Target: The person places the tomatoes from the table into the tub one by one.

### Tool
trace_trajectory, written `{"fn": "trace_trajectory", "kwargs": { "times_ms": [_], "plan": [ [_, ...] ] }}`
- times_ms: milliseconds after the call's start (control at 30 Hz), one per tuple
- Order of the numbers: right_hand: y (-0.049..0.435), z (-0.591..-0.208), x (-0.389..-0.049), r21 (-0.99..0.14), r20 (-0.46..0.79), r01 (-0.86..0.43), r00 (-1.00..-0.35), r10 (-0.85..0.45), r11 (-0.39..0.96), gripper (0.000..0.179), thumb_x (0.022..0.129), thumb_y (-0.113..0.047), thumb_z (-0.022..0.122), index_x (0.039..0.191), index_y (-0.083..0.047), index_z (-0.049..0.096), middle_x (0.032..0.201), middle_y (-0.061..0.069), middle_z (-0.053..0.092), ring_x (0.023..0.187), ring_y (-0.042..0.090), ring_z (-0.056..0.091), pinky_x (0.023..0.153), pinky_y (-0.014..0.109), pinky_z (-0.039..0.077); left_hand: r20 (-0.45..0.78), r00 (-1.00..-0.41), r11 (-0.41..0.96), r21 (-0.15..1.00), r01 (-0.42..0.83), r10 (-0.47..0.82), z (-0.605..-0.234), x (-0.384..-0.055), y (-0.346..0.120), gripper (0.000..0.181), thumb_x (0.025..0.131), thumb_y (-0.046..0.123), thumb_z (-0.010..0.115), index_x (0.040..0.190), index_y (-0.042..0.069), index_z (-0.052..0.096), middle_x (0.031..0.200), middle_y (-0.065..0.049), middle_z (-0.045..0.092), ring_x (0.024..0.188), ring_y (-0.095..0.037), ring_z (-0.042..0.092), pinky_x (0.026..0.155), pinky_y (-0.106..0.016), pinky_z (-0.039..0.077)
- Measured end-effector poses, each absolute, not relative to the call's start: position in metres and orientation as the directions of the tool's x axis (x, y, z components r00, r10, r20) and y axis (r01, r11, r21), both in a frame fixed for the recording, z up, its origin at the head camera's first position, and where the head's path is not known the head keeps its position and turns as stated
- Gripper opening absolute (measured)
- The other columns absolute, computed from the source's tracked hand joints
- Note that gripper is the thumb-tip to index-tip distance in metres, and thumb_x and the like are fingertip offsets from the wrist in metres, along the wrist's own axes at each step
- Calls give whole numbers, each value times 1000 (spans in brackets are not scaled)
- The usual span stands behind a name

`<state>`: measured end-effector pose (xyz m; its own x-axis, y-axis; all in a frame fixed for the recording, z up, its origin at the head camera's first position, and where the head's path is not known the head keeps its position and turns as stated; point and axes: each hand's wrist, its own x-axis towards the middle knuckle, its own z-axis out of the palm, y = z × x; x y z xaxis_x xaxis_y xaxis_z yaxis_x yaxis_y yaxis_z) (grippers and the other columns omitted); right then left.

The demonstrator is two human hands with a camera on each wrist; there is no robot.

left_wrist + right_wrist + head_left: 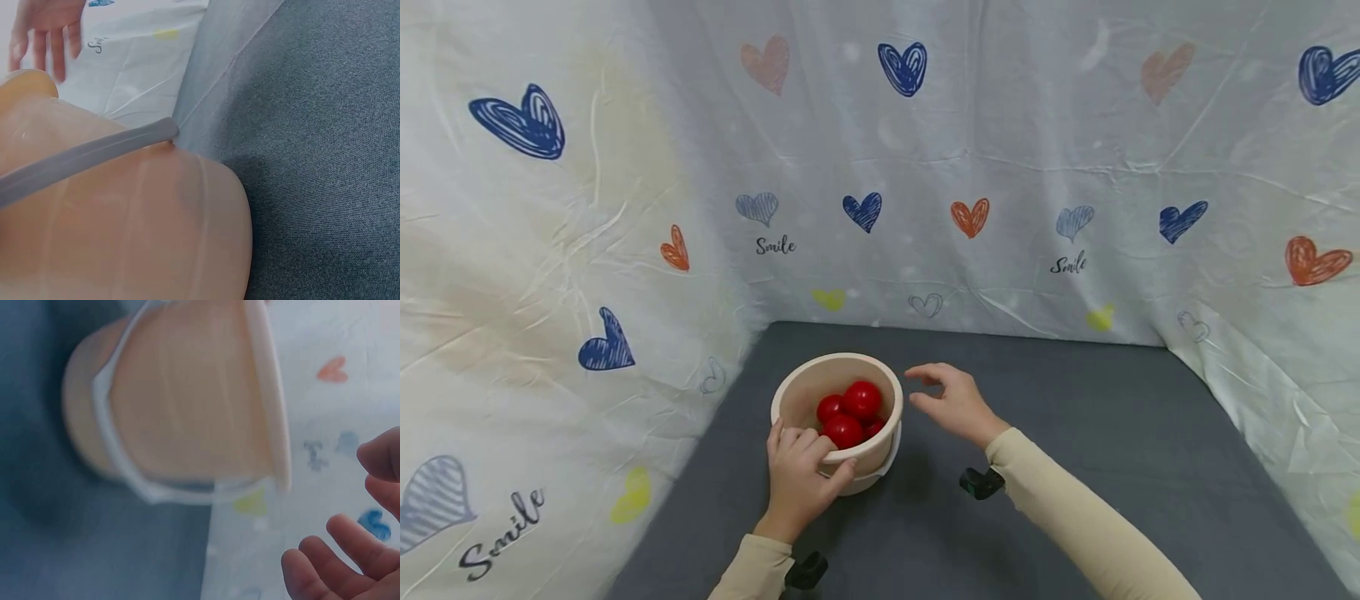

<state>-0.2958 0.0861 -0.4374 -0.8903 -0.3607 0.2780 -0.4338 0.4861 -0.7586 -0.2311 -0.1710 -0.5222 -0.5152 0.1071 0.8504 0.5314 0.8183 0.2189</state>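
Observation:
A beige plastic bucket (871, 457) stands on the dark table, with several shiny red balls (862, 400) inside it. My left hand (801, 475) grips its near left rim, fingers over the edge and thumb against the outside. The right hand (958, 404) hovers just right of the rim, fingers loosely bent and holding nothing. In the right wrist view that hand's fingers (350, 556) are spread apart from the bucket (187, 394). A pale handle (112, 437) hangs down along the bucket's side.
The dark grey cloth-covered table (1045, 467) extends to the right of the bucket. White curtains (1000, 117) printed with hearts and "Smile" enclose the table at the back and sides. A black band device (981, 482) sits on the right wrist.

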Motion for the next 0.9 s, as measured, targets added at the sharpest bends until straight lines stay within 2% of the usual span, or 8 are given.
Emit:
{"fn": "trace_trajectory", "kwargs": {
  "times_ms": [300, 567, 800, 900],
  "plan": [
    [165, -453, -282, -725, 218, -353, -932, -290, 592, 40, 97, -19, 65, 136, -13, 63, 141, 15, 60, 126, 35, 60, 96, 48, 56, 822, -555, 819, 227, 527, 129, -519, -229, -175, 21, 76, 35, 67, 68, 16, 59, 67, -4, 55, 79, -25, 50, 106, -74, 29],
    [228, -460, -273, -684, 224, -293, -956, -191, 668, 42, 98, -18, 64, 139, -9, 59, 142, 19, 58, 126, 41, 58, 94, 52, 56, 811, -558, 834, 180, 522, 174, -514, -227, -181, 21, 77, 34, 67, 69, 16, 60, 67, -3, 55, 77, -25, 52, 102, -73, 32],
    [261, -457, -267, -625, 208, -251, -966, -153, 739, 49, 100, -25, 63, 144, -5, 54, 145, 25, 53, 128, 46, 55, 92, 56, 55, 694, -690, 863, 204, 463, 206, -495, -216, -187, 15, 80, 32, 73, 76, 18, 70, 72, -1, 64, 80, -23, 57, 102, -72, 35],
    [268, -456, -267, -606, 203, -230, -970, -132, 761, 54, 100, -31, 62, 146, -4, 51, 146, 27, 51, 129, 48, 53, 94, 60, 53, 642, -736, 869, 217, 444, 216, -484, -215, -189, 14, 82, 31, 75, 82, 17, 74, 78, -2, 69, 83, -24, 61, 99, -66, 40]
  ]
}}
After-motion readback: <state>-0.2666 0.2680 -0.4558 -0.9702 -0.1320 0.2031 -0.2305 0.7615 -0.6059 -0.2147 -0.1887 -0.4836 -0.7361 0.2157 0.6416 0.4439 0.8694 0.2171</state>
